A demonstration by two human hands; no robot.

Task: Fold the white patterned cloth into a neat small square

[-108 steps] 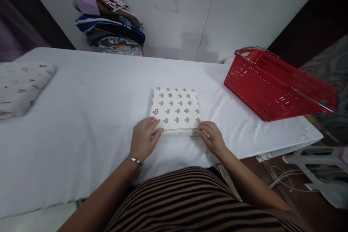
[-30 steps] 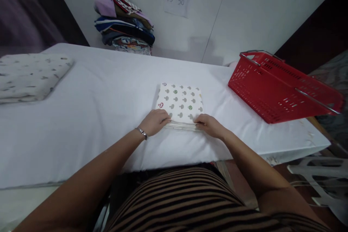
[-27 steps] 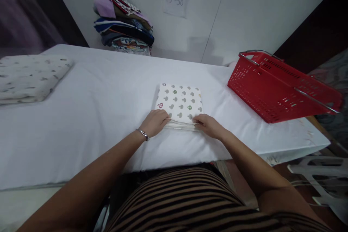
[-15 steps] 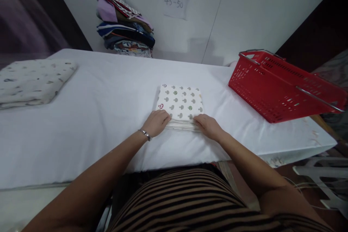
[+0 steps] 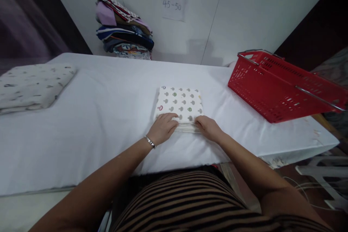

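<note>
A folded white cloth printed with grey, green and red mushrooms lies flat on the white-covered table before me. Its layered edge faces my body. My left hand, with a silver bracelet at the wrist, grips the near left part of that edge, fingers on top and thumb at the front layers. At the near right corner, my right hand pinches the same edge. The undersides of the layers and some fingertips are hidden.
A red plastic basket with metal handles stands on the right. Another folded patterned cloth lies at the far left. Behind the table, a stack of folded fabrics rests against the wall. A white stool is at lower right.
My left hand has slid right along the near edge, further onto the cloth. My right hand stays at its corner. The view has shifted slightly.
</note>
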